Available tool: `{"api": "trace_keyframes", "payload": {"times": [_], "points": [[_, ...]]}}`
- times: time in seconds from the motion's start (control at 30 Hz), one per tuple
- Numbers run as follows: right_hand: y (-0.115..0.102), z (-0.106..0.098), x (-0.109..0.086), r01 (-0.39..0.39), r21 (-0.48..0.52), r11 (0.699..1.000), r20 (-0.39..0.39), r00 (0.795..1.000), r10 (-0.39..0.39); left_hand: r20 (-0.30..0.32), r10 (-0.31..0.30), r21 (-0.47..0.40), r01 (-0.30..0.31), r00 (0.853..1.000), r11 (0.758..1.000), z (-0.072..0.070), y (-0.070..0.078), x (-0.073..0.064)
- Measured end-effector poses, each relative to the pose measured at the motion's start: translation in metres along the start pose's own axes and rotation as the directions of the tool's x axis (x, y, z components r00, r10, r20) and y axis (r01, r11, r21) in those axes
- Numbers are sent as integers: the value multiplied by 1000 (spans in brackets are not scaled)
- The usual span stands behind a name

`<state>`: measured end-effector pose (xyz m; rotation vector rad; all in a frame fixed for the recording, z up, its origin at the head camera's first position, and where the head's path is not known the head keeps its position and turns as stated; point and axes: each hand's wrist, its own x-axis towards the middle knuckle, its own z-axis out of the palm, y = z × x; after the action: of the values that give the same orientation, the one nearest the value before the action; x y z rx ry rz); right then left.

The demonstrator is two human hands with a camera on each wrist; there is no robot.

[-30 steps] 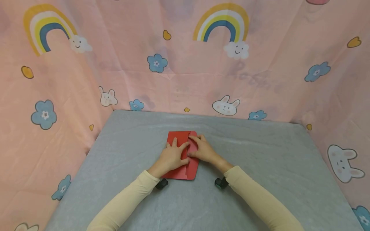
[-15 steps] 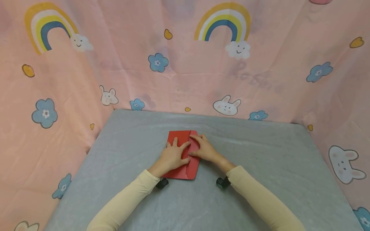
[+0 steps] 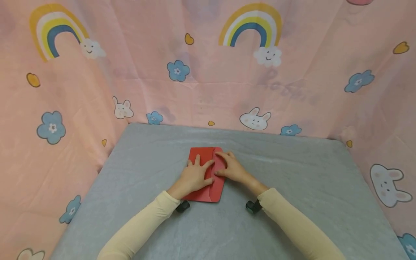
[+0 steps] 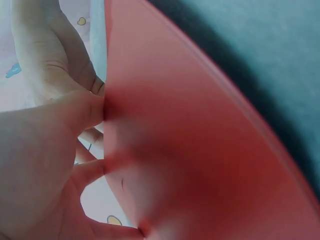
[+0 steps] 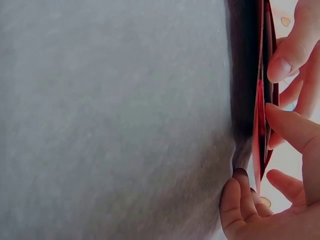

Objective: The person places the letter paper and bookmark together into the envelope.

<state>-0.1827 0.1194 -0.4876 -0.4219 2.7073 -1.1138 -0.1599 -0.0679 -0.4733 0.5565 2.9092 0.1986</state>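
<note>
A red paper envelope [image 3: 202,196] lies on the grey cloth, its pinkish-red flap [image 3: 216,189] spread out to the right. My left hand [image 3: 192,177] rests on its body with fingers spread apart. The left wrist view shows those fingertips pressing into the red paper [image 4: 210,115], which bulges towards the camera. My right hand [image 3: 235,171] touches the flap with thumb and index finger, the two held apart. In the right wrist view the paper edges [image 5: 260,107] stand slightly separated, and its other fingers [image 5: 232,200] curl down near the cloth. Inside the envelope is hidden.
Grey cloth [image 3: 152,151] covers the table. A pink curtain [image 3: 208,94] with rainbows, rabbits and flowers hangs behind and along both sides. Dark wrist cameras [image 3: 252,207] sit under both wrists.
My right hand has slid slightly to the right over the flap. The left hand and the envelope stay in place; the head view has shifted a little.
</note>
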Motion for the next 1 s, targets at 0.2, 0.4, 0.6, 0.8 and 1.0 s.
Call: {"api": "trace_keyframes", "payload": {"times": [0.2, 0.4, 0.6, 0.8, 1.0], "points": [[6, -8, -7, 1, 21, 1000, 0, 1000, -1, 34, -31, 9, 31, 999, 999, 0, 4, 1], [14, -19, -15, 20, -1, 1000, -19, 1000, -21, 28, -49, 47, 47, 998, 998, -1, 8, 4], [21, -31, -29, 39, -58, 998, -50, 998, -42, 12, -54, 102, 52, 998, 993, 1, 9, 6], [30, -44, -45, 69, -92, 993, -51, 996, -74, -82, -24, 144, 35, 996, 989, 2, 5, 6], [33, -63, -65, 113, -187, 976, -78, 989, -129, -239, 170, 98, -151, 956, 984, -16, -7, 2]]}}
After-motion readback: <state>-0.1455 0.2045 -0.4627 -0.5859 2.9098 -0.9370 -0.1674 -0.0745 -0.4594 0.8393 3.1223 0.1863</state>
